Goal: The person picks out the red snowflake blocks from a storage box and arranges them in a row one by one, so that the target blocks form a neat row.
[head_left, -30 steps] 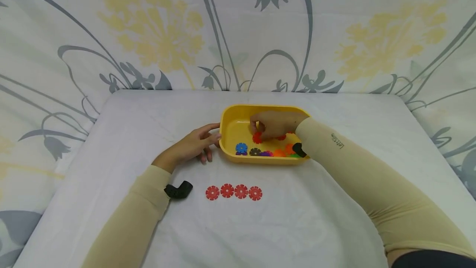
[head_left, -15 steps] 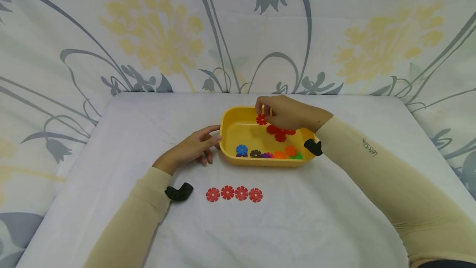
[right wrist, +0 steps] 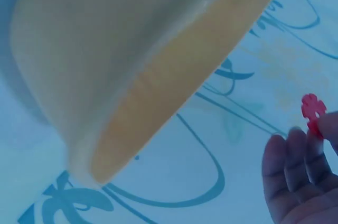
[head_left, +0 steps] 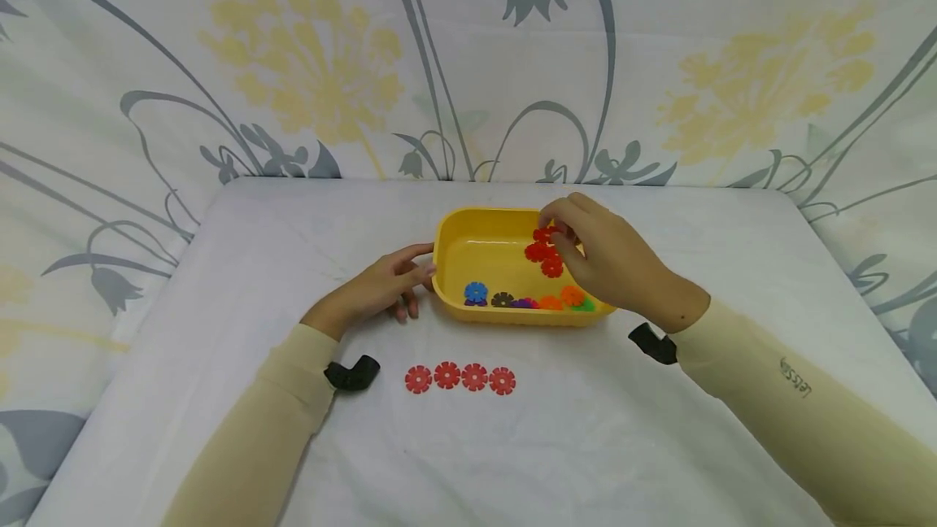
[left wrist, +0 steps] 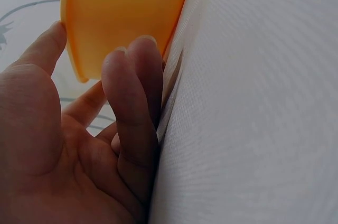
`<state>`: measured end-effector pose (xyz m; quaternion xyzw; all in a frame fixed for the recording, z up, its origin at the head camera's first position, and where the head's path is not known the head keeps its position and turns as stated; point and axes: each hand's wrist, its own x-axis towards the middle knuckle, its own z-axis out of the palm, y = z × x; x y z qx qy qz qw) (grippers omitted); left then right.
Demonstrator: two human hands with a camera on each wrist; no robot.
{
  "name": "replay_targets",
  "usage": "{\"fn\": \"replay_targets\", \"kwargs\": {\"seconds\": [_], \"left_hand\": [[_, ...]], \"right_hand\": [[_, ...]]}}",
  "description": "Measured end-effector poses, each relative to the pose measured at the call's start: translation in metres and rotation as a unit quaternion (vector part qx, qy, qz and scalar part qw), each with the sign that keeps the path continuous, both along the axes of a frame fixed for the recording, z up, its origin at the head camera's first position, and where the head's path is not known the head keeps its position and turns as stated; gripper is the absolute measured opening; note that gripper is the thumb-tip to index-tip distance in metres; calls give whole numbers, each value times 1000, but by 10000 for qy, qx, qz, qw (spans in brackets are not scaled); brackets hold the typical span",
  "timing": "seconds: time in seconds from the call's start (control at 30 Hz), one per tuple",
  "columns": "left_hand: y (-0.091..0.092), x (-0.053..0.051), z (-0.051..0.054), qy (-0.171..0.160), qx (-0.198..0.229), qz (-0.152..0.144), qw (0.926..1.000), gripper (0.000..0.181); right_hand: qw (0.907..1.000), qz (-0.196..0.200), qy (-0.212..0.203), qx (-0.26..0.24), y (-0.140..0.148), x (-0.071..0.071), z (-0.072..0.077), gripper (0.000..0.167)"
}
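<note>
My left hand rests against the left end of the yellow tray; in the left wrist view its fingers touch the tray's end, loosely bent. Over the tray's back right part, my right hand pinches a red flower-shaped piece, seen in the right wrist view as a red piece between thumb and fingertips. Below that hand lie red pieces in the tray. A blue piece, a dark piece and an orange piece are along its front side.
Several red flower pieces lie in a row on the white cloth in front of the tray. A flower-patterned cloth rises behind the table. A black wrist device is on each sleeve.
My right hand has lifted from inside the tray with a red piece, then moved right. More red pieces came into view as it moved. My left hand has stayed at the tray's end.
</note>
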<state>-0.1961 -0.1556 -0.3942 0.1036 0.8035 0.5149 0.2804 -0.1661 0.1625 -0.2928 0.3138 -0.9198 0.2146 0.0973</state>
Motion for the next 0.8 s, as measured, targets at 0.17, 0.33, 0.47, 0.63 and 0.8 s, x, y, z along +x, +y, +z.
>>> {"fn": "replay_targets", "kwargs": {"seconds": [0.17,0.33,0.47,0.63,0.8], "left_hand": [[0,-1,-1,8,-12,2,10000,59],[0,-1,-2,18,-10,21,10000,59],[1,-1,-2,18,11,-5,10000,59],[2,0,0,6,11,-1,10000,59],[1,0,0,-28,-21,61,10000,60]], "right_hand": [[9970,166,391,-647,10,18,-13,21],[9940,239,256,-1035,13,38,-23,26],[9912,227,-126,-1296,14,55,-33,26],[9798,249,-989,-1718,14,70,-43,23],[9643,524,-1744,-1924,12,71,-54,19]]}}
